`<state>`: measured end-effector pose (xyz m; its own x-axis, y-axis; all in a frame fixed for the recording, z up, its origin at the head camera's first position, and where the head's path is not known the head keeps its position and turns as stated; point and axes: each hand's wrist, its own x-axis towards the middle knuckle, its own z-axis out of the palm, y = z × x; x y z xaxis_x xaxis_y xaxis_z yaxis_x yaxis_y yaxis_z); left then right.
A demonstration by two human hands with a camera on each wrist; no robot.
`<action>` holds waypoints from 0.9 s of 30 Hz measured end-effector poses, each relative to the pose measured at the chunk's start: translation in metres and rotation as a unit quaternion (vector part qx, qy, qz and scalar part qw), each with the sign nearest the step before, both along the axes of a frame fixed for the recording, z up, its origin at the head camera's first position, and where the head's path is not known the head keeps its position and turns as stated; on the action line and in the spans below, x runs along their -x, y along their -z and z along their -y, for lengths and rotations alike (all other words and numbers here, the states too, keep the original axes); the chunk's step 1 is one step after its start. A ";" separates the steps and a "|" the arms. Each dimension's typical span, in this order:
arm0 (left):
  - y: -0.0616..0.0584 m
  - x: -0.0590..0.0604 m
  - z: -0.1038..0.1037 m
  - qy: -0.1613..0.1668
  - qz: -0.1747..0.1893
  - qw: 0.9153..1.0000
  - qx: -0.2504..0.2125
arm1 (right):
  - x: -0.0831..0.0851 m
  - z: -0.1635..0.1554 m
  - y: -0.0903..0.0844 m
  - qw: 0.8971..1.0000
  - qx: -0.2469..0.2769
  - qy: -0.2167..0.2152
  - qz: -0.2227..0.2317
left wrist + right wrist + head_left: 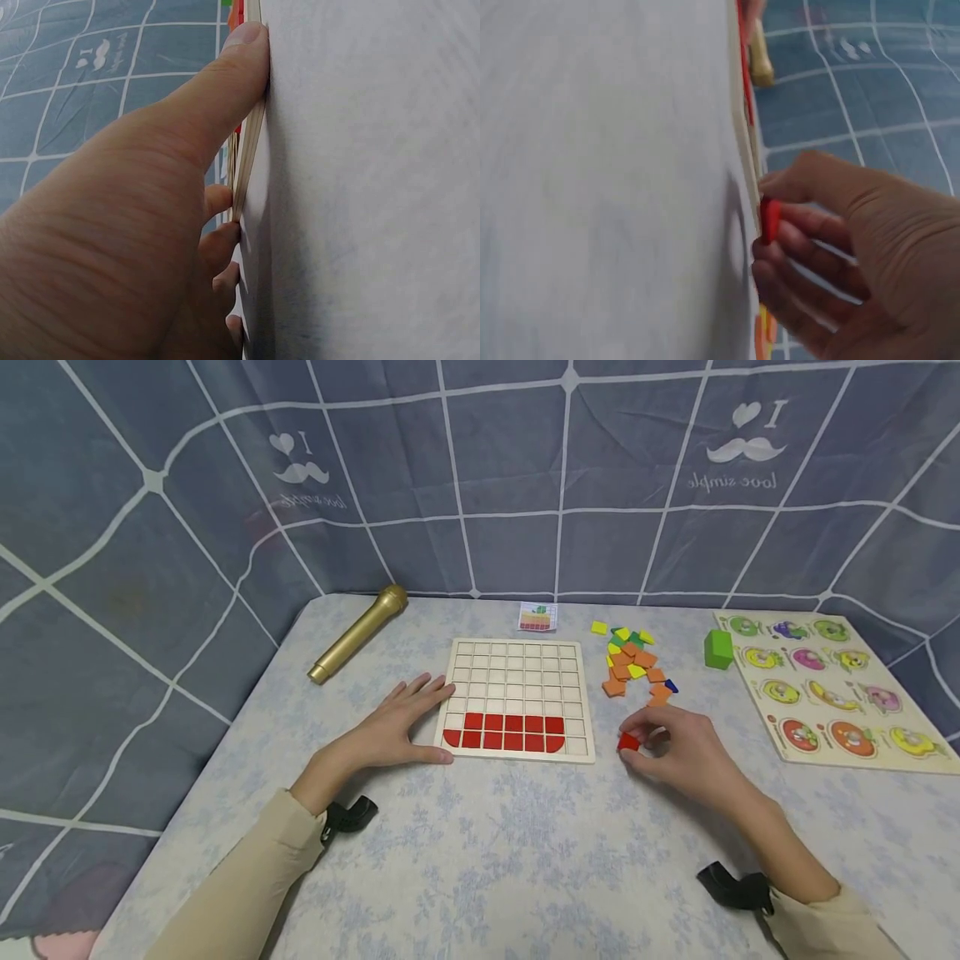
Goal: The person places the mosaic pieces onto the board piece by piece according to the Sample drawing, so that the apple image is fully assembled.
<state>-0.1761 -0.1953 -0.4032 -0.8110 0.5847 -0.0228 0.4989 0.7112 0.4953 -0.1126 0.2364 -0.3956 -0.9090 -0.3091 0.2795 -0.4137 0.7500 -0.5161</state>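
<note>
A square wooden grid board (517,685) lies mid-table, two rows of red tiles (513,732) filling part of its near side. My left hand (397,727) rests at the board's left edge with fingers spread, the thumb at its near left corner. Between thumb and fingers, my right hand (675,752) pinches a small red tile (770,220) just right of the board. Beyond that hand lies a loose pile of orange, yellow and green tiles (633,658), with a dark blue piece (671,686) at its side.
Behind the board stands a small pattern card (537,617). A gold microphone (358,635) lies at the back left. To the right are a green block (718,648) and a wooden fruit puzzle board (832,693). A grid-patterned curtain (510,468) hangs behind the table.
</note>
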 end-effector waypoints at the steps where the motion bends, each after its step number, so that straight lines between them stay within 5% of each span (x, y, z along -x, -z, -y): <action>1: 0.000 0.000 0.000 -0.001 0.001 1.000 0.003 | 0.001 0.004 -0.001 1.000 0.005 -0.011 -0.001; 10: 0.000 0.000 -0.001 -0.002 -0.001 1.000 0.002 | 0.020 0.055 -0.009 0.993 0.041 -0.112 -0.011; 27: -0.001 0.000 -0.001 -0.002 0.008 1.000 0.008 | 0.061 0.153 -0.017 0.986 0.025 -0.152 0.065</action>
